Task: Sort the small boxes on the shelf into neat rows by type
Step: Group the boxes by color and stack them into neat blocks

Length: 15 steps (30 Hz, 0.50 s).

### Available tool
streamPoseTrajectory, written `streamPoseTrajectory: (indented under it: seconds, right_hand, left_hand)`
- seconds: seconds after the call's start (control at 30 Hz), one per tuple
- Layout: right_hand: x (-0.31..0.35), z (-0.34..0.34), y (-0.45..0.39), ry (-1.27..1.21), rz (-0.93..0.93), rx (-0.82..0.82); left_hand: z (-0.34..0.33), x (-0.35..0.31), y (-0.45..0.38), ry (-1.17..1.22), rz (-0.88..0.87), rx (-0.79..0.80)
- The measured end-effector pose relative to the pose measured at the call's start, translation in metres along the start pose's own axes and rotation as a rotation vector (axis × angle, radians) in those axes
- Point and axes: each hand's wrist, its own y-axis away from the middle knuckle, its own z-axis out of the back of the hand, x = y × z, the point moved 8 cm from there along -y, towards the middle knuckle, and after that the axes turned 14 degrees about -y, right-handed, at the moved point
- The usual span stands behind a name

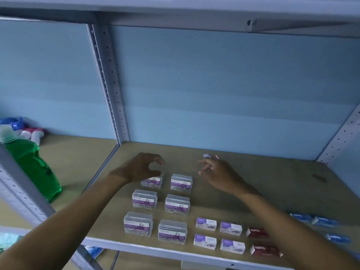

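Note:
Several clear paper clip boxes [177,204] stand in two columns on the wooden shelf [263,184]. My left hand [140,168] hovers just above the rear left paper clip box [153,182], fingers curled and apart, holding nothing. My right hand [218,172] hangs open over bare shelf, to the right of the rear right paper clip box [181,183]. Behind its fingers lie a small purple box [206,155] and a pink item [217,157]. White-and-purple staple boxes [206,224] form two rows at the front. Red boxes [256,232] and blue boxes [324,221] lie further right, partly hidden by my right forearm.
A green bottle [33,164] and several white, pink and blue bottles [29,131] stand in the left bay, past the perforated upright [109,90]. A small dark brown object [319,178] lies at the right. An upper shelf [194,14] hangs overhead.

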Motion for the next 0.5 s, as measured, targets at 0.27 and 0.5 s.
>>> streamPoseTrajectory:
  seconds: [0.27, 0.5]
  right_hand:
    - [-0.052, 0.073, 0.022, 0.091, -0.126, -0.284]
    - [-0.087, 0.070, 0.021, 0.123, -0.276, -0.299]
  left_hand:
    - [-0.018, -0.098, -0.080, -0.107, -0.142, -0.070]
    - [-0.058, -0.145, -0.139, -0.167, -0.117, 0.030]
